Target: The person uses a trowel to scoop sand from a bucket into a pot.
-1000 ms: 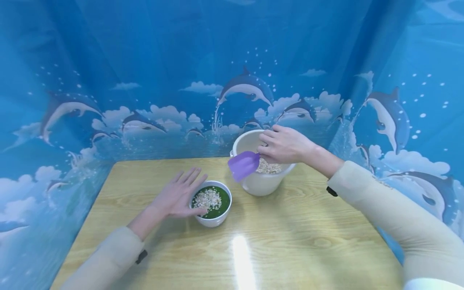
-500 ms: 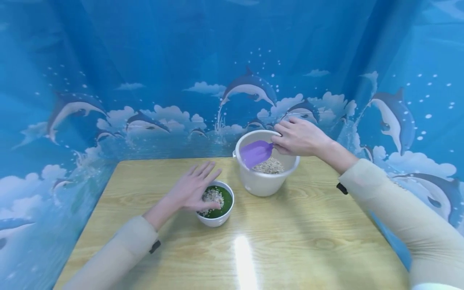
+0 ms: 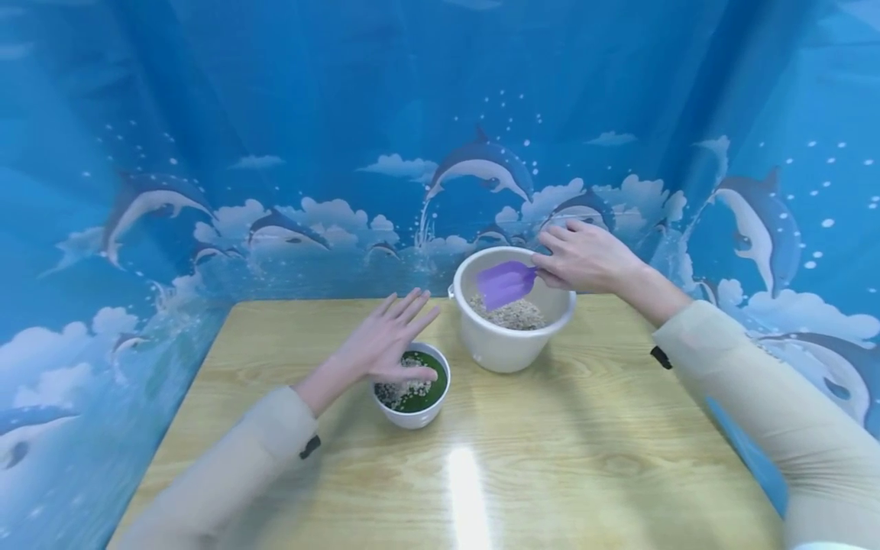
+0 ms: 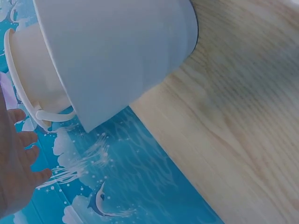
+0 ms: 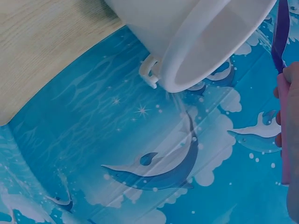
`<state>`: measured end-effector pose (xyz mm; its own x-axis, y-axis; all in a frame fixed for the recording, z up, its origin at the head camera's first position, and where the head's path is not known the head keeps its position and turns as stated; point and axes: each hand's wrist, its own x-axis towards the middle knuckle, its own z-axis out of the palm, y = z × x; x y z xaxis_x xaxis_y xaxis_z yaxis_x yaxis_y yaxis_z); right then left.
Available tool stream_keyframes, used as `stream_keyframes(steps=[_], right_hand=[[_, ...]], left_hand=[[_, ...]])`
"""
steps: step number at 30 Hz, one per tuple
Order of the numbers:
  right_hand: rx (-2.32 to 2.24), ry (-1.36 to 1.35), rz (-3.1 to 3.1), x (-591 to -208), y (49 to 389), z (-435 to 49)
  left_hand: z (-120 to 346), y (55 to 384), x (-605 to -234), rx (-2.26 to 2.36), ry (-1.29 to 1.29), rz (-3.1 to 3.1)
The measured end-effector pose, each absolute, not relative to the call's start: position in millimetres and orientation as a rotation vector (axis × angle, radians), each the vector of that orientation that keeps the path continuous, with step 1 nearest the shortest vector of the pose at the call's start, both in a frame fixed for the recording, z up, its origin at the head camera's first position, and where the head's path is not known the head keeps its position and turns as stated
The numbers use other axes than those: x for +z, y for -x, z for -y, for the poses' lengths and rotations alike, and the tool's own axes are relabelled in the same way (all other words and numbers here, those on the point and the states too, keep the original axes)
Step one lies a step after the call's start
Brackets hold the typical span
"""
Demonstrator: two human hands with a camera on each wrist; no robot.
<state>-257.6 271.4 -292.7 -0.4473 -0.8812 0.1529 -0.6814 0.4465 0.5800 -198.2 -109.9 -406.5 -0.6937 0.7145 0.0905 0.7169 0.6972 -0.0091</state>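
My right hand [image 3: 584,256] grips the handle of a purple scoop [image 3: 505,284] above the mouth of a white bucket [image 3: 498,347]. Pale flakes like oats [image 3: 521,315] lie in the bucket's bottom. In the right wrist view the scoop's pinkish handle [image 5: 285,140] runs through the curled fingers, its blade beside the bucket rim. My left hand [image 3: 385,344] hovers with spread fingers over the left side of a small white bowl [image 3: 412,418]. Inside the bowl is a green surface [image 3: 435,388] with similar flakes scattered on it, partly hidden by the hand.
Both containers stand on a wood-grain table [image 3: 584,443], the bucket behind and right of the bowl. A blue dolphin-print curtain [image 3: 330,137] encloses the table's back and sides. The bucket has a handle lug [image 5: 150,70] at its rim.
The scoop has shifted right, from over the bucket's left rim to above its opening. My left hand has moved right and away from me, covering more of the bowl. The view has swung slightly left.
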Motion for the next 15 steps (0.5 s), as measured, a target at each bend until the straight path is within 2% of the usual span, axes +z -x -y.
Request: stream_keyframes(steps=[15], right_hand=[[-0.685, -1.249, 2.383, -305, 274, -280]], left_hand=[[92, 223, -395, -0.03, 1.175, 2.829]])
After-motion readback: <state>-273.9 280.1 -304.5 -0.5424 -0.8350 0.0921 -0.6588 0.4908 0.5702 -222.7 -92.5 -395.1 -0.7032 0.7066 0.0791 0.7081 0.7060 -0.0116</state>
